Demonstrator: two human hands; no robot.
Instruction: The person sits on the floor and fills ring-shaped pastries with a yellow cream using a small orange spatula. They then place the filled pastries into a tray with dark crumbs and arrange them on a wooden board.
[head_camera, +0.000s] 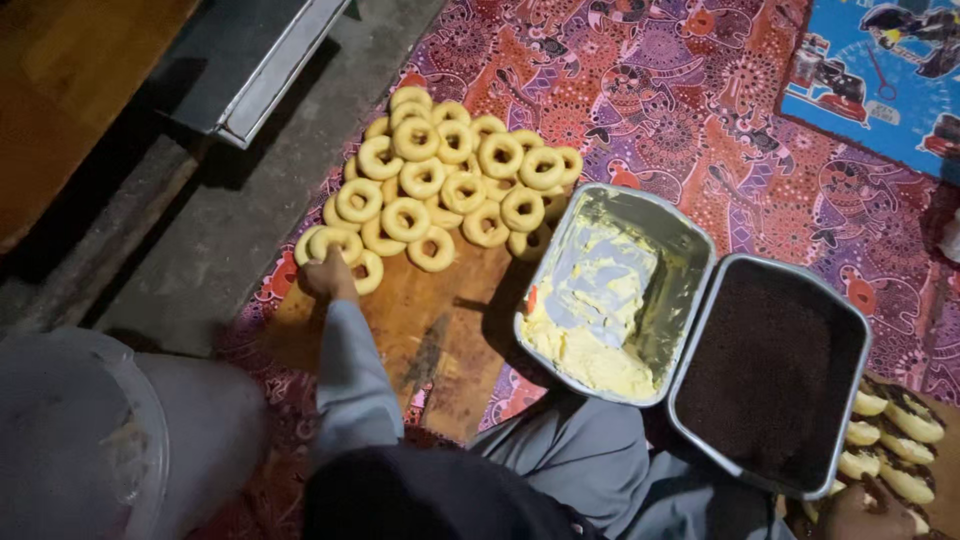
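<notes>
The left hand (327, 275) pinches a plain ring doughnut (336, 243) at the near-left edge of the heap on the wooden board (440, 330). The right hand (868, 512), grip unclear, rests by finished doughnuts (900, 425) beyond the sprinkle tin (770, 375); most remain uncoated beside the cream tin (610, 290).

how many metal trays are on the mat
2. A rectangular metal tray of pale yellow cream lies beside the wooden board; a rectangular metal tray of dark brown sprinkles touches its right side. Others may be out of view.
</notes>
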